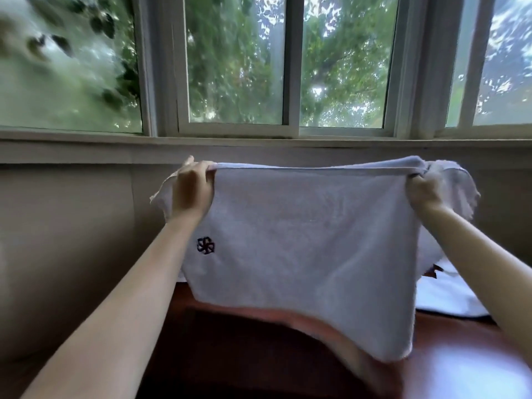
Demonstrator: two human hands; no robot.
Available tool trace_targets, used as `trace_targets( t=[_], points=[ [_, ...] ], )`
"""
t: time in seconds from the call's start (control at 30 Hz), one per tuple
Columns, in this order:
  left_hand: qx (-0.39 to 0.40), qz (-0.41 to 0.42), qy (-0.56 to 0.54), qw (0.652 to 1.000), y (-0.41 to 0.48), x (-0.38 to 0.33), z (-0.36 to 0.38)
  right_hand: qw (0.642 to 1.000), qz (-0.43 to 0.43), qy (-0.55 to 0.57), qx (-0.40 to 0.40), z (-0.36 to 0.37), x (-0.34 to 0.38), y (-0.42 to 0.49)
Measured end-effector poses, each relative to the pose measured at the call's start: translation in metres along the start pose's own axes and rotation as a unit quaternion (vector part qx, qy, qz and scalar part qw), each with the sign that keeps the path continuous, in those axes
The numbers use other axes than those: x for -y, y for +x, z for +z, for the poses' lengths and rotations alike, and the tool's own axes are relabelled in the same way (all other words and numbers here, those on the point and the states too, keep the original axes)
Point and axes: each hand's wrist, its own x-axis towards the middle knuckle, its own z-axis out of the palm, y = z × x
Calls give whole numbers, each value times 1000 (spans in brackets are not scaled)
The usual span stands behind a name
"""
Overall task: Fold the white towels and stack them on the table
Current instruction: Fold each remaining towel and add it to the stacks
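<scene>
White towel (302,240) hangs above dark table (475,358) (window (236,67) behind), fingers of left hand (191,192) and right hand (426,192) gripping its top

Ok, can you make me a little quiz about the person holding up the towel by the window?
1. True or false: the white towel lies flat on the table.
2. Which hand is nearer the towel's dark emblem? A) left hand B) right hand C) both equally
3. Fill in: both hands grip the towel's ____ edge.

Key: 1 false, it is held up in the air; 2 A; 3 top.
</scene>
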Motion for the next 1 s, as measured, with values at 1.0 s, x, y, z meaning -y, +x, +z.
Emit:
trace_targets(
  t=[1.0],
  points=[
    [542,-143,290,776,-153,44,41,961,-60,-258,81,27,-201,-142]
  ],
)
